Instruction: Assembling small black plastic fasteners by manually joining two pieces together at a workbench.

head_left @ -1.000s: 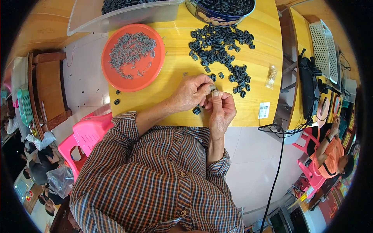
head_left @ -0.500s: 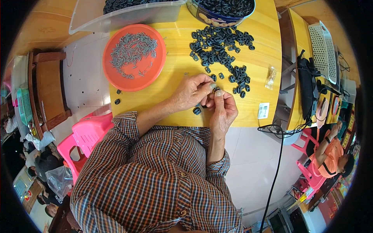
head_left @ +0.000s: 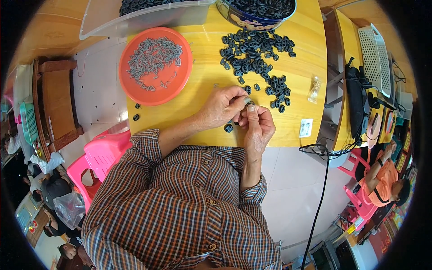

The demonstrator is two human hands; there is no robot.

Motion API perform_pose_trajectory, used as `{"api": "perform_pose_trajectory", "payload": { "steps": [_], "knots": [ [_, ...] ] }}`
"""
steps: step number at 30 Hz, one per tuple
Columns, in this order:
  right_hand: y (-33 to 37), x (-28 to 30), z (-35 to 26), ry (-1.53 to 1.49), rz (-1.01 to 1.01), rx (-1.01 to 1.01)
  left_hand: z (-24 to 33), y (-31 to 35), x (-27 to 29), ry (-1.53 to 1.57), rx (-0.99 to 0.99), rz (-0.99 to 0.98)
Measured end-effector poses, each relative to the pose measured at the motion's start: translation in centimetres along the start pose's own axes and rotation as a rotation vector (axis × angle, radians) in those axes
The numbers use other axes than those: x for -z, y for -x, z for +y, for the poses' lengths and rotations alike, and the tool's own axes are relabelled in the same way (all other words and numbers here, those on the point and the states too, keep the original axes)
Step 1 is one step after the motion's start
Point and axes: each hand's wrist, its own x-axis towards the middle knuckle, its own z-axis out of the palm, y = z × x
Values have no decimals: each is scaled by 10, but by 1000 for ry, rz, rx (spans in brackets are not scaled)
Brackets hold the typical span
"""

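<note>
My left hand (head_left: 221, 107) and my right hand (head_left: 258, 126) meet over the near part of the yellow table (head_left: 202, 76). Their thumbs and fingers pinch together on one small black plastic cord lock (head_left: 250, 104), mostly hidden by the fingertips. Close under my hands lies a loose two-holed cord lock (head_left: 228, 128). Beyond them spreads a pile of the same black cord locks (head_left: 252, 56), with a few strays toward my fingers. To the left, a red round plate (head_left: 182, 83) holds many small grey metal springs (head_left: 153, 58); a few more lie on the table beside it.
At the far edge stand a clear plastic bin (head_left: 166, 20) and a round blue tin (head_left: 254, 23), both filled with black pieces. A small clear bag (head_left: 314, 90) and a white label card (head_left: 305, 128) lie at right. A pink stool (head_left: 105, 153) stands left; a black cable (head_left: 321, 193) hangs right.
My hands stay almost in place, still pinching the cord lock, with only slight finger movement. At the far left, people in the background have shifted a little.
</note>
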Motion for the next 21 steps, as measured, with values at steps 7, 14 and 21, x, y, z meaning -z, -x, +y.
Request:
{"api": "perform_pose_trajectory", "payload": {
  "steps": [7, 14, 21],
  "knots": [
    [-1, -1, 0, 8, 17, 0, -4, 0, 1, 30, 18, -20],
    [-1, 0, -4, -78, 73, -69, -3, 0, 5, 144, 53, -62],
    [2, 10, -6, -49, 146, -48, 5, -5, 24, 78, 0, 66]
  ]
}}
